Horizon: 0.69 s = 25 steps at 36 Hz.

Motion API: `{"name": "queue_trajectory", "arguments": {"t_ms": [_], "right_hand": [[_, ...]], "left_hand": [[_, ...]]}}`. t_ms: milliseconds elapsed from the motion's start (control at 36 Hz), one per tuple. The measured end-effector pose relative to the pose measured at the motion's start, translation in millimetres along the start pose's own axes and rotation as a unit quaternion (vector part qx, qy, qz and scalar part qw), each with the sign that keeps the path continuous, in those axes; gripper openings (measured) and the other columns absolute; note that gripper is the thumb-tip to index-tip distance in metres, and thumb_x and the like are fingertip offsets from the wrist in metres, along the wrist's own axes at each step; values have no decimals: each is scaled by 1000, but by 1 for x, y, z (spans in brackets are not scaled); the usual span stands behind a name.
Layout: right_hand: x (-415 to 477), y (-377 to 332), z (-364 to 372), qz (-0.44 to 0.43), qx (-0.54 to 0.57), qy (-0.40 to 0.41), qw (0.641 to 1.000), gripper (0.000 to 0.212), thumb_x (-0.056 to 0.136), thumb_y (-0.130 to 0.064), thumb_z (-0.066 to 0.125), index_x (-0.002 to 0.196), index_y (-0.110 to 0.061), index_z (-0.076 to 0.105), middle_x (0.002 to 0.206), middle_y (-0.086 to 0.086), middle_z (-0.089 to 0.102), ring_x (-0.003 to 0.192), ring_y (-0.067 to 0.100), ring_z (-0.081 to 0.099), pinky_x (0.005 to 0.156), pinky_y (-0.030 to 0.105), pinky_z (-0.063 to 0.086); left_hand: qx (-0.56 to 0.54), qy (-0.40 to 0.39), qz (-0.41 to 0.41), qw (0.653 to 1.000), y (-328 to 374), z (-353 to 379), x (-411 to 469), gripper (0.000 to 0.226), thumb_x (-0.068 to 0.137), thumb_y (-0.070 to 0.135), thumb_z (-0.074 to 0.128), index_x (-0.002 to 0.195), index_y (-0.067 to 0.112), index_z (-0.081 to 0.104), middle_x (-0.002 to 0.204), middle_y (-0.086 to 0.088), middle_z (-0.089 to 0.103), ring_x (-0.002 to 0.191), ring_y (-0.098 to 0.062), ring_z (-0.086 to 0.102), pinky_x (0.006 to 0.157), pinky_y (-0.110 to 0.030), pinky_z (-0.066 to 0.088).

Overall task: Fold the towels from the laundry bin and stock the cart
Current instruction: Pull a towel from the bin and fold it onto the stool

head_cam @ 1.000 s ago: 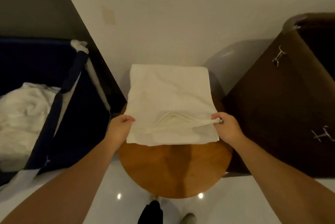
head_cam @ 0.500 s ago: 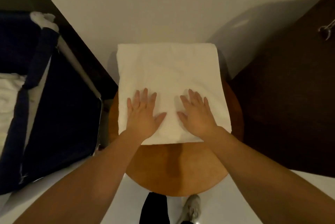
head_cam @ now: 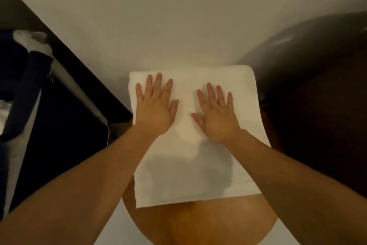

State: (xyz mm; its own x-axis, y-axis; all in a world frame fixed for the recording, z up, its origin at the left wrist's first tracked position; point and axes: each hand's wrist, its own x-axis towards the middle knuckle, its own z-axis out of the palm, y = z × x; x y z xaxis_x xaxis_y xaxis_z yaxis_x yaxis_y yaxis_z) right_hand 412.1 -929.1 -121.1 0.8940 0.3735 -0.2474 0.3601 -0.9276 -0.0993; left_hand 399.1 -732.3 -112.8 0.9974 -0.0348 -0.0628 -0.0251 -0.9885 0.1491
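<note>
A white folded towel (head_cam: 190, 169) lies flat on a round wooden table (head_cam: 204, 225). My left hand (head_cam: 155, 105) presses palm-down on the towel's far left part, fingers straight and spread. My right hand (head_cam: 216, 113) presses flat on its far right part in the same way. Both forearms cross the towel's near corners. The dark blue laundry bin (head_cam: 35, 109) stands at the left with a bit of white cloth (head_cam: 31, 40) on its rim.
A pale wall (head_cam: 178, 16) rises right behind the table. A dark brown cart or cabinet (head_cam: 325, 117) stands close on the right. The bin's grey frame bar (head_cam: 79, 92) runs beside the table's left edge.
A second ago both hands pinched the towel's near edge. Half a second ago they lay flat on its near part; now they have slid to its far part.
</note>
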Motion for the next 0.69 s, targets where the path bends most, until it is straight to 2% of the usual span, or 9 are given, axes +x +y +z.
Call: {"name": "queue_trajectory", "arguments": {"t_ms": [83,194,333,472,583,639,667,694], "right_hand": [[39,-7,-3,-10,3,13,1000,72,95,-63,16,152,-27,-8,160,6,-14,146,32,-15,116,54,-11],[60,12,14,20,-18,-3,1000,80,89,-72,11,152,-28,-9,160,0,-14,146,30,-17,115,56,-11],[59,48,33,57,-27,-7,998,84,86,-76,6,151,-27,-15,159,-3,-19,145,27,-21,116,52,-12],[46,72,30,119,-6,-42,992,89,81,-80,5,150,-27,-16,157,-9,-23,145,30,-19,116,58,-2],[14,81,26,203,97,-72,972,92,83,-80,25,150,-30,-15,158,-6,-22,146,37,-2,116,55,12],[-4,82,27,258,192,-61,945,97,82,-75,41,151,-28,-9,160,2,-8,143,39,16,113,52,24],[-13,81,28,287,247,-43,925,100,80,-73,49,151,-27,-4,160,5,6,139,39,27,111,52,29],[-21,80,28,314,299,-18,901,103,77,-71,56,151,-24,3,156,8,21,134,38,36,108,51,34]], "left_hand": [[30,-29,-1,999,-12,9,31,63,99,55,15,154,28,0,162,-5,-9,147,-29,-15,115,-54,-14],[23,-70,-35,997,-33,41,38,68,94,65,10,153,35,-5,162,-2,-13,147,-30,-19,115,-57,-13],[-22,-69,-60,996,-42,67,47,71,92,68,13,153,35,-4,161,-4,-16,146,-28,-20,114,-56,-14],[-44,-65,-63,995,-43,68,47,74,91,70,16,153,33,-3,161,-5,-17,146,-26,-21,115,-54,-14],[-91,-65,-122,986,-46,56,19,88,88,74,26,153,28,-12,159,-3,-24,146,-24,-22,117,-49,-14],[-188,-67,-202,959,-46,52,-5,98,85,73,43,152,29,-15,160,0,-20,148,-24,-8,119,-46,-3],[-278,-64,-249,925,-45,50,-16,105,82,69,54,152,29,-13,161,0,-12,146,-23,5,119,-43,7],[-374,-54,-297,877,-44,47,-26,111,78,64,64,152,28,-11,161,-1,3,142,-20,18,117,-40,18]]}}
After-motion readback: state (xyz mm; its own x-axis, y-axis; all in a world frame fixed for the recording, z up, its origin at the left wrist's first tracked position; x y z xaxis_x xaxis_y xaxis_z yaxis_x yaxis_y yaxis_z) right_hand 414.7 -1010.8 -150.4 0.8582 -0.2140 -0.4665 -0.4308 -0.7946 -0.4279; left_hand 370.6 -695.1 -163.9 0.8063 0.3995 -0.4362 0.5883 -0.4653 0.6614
